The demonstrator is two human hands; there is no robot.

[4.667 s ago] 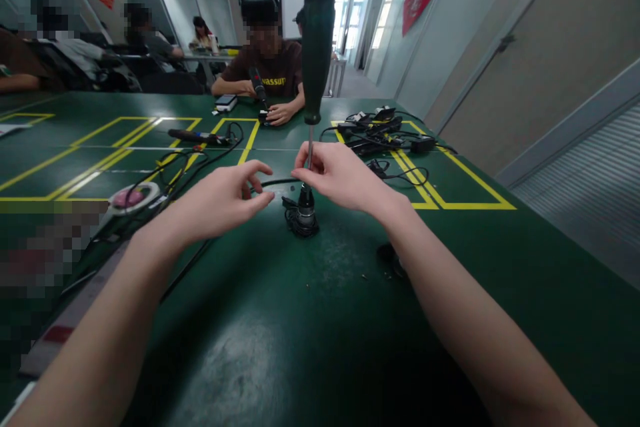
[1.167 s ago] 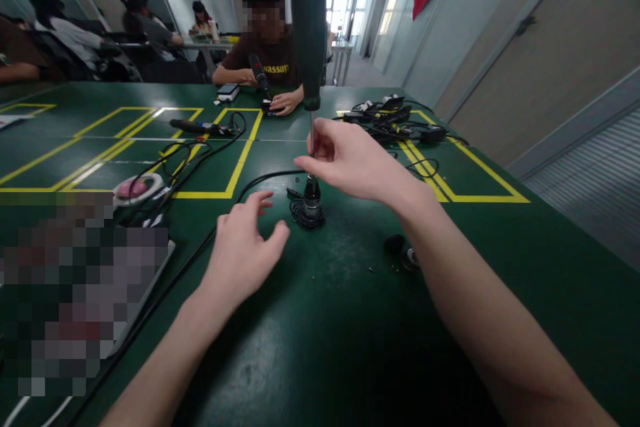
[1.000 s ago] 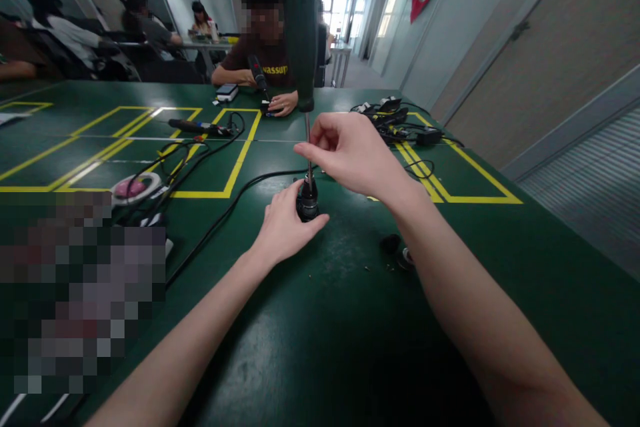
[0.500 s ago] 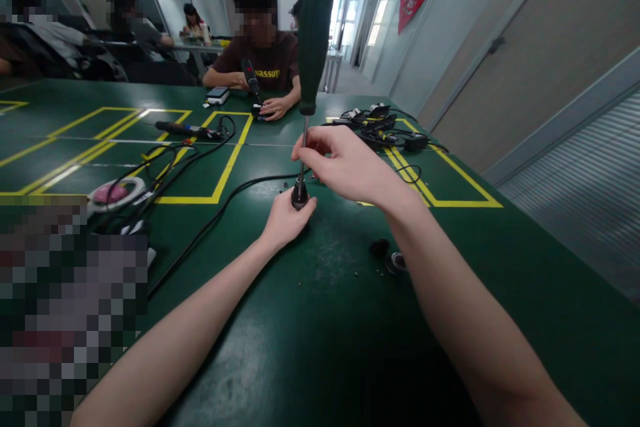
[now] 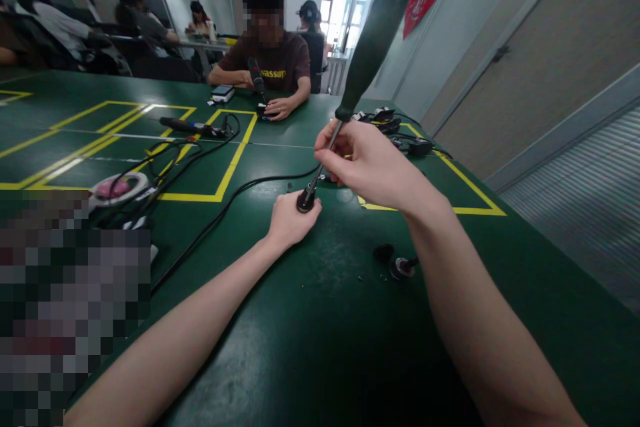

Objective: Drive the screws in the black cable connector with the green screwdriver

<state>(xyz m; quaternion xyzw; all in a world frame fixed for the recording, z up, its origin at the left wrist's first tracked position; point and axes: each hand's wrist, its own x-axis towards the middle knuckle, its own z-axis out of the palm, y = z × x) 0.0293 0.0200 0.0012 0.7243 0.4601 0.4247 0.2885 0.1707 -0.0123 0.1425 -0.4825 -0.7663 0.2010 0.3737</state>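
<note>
1. The black part (image 5: pixel 305 202) is above the counter (image 5: pixel 310 347), grasped by the left hand (image 5: pixel 290 219).
2. The right hand (image 5: pixel 373 159) pinches the tilted screwdriver (image 5: pixel 373 47), its tip at the part.
3. Across, a brown shirt (image 5: pixel 295 57) reads "wassup", first letter unclear.

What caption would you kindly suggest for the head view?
Left hand grips a black part while the right hand holds a tilted screwdriver by its shaft over a green table.
</note>
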